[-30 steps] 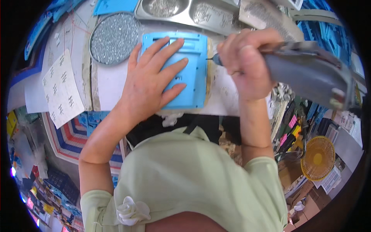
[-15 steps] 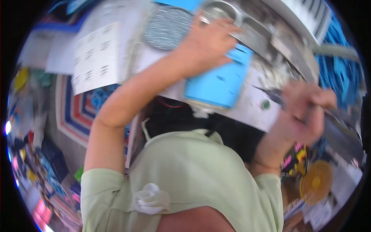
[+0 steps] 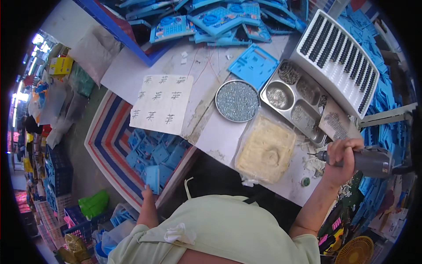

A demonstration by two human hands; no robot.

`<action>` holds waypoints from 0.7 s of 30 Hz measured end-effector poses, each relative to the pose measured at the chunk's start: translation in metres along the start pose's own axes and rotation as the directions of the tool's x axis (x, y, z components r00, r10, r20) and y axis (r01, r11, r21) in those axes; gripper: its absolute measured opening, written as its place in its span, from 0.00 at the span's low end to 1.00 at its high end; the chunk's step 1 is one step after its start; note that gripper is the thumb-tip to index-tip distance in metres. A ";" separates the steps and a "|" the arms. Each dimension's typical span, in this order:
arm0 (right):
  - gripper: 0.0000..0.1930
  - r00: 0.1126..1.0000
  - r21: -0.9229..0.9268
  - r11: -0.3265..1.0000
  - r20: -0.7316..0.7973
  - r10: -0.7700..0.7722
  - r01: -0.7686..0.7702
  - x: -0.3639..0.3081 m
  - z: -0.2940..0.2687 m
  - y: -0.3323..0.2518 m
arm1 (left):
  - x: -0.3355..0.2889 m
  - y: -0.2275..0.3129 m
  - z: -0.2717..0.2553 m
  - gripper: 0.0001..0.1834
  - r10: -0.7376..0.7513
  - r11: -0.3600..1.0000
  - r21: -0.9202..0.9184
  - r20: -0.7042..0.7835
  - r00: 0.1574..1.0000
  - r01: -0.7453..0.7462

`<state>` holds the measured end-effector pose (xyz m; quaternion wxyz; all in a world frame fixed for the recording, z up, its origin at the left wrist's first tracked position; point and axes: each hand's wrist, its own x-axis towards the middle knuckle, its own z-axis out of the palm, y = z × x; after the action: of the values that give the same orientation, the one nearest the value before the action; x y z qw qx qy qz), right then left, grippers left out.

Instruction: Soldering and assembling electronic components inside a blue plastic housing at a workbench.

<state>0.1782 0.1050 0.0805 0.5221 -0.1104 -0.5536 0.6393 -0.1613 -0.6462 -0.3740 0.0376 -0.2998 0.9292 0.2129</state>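
My right hand (image 3: 342, 159) is wrapped round a grey electric screwdriver (image 3: 371, 162), its thin bit pointing left over the table's right side. At the lower left, my left hand (image 3: 148, 193) is at the near edge of a striped woven sack (image 3: 103, 147). Its fingers meet the lower edge of a light blue plastic panel (image 3: 152, 178), apparently gripping it; they show small and partly hidden. Beneath that panel, several similar blue pieces (image 3: 160, 154) lie in the sack. A cream-coloured pad (image 3: 266, 149) in clear plastic rests on the table between my hands, with nothing on top.
Behind the pad stand a round tin of small metal pieces (image 3: 237, 100) and a compartmented steel tray (image 3: 281, 97) of screws. Another blue panel (image 3: 252, 66) lies behind them. A white rack (image 3: 338, 61) is at the right, stacked blue toys (image 3: 215, 20) at the back, a printed sheet (image 3: 161, 103) at left.
My left hand has moved from the blue panel on the pad down left to the sack; the pad is now bare. The right hand's screwdriver now shows plainly. The view has shifted.
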 end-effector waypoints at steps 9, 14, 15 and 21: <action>0.13 0.997 -0.096 0.993 -0.044 0.060 -0.064 0.007 -0.010 -0.012 | -0.199 0.531 -0.131 0.16 0.867 0.020 -0.347 -0.461 0.189 -0.938; 0.18 0.988 -0.217 0.974 -0.152 0.037 -0.070 0.009 0.006 -0.001 | -0.314 0.774 -0.125 0.11 0.900 -0.370 -0.284 -0.344 -0.266 -0.885; 0.19 0.987 -0.240 0.968 -0.159 0.038 -0.076 0.009 0.007 -0.001 | -0.327 0.814 -0.109 0.11 0.852 -0.416 -0.143 -0.407 -0.330 -0.898; 0.21 0.981 -0.272 0.954 -0.178 0.079 -0.127 0.015 -0.002 -0.020 | -0.366 0.995 -0.046 0.16 0.929 0.009 0.311 -0.354 -0.108 -0.950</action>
<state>0.1838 0.1146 0.1031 0.5110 -0.2653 -0.5874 0.5688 -0.4295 0.2583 0.1112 -0.3563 0.4013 0.8357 0.1165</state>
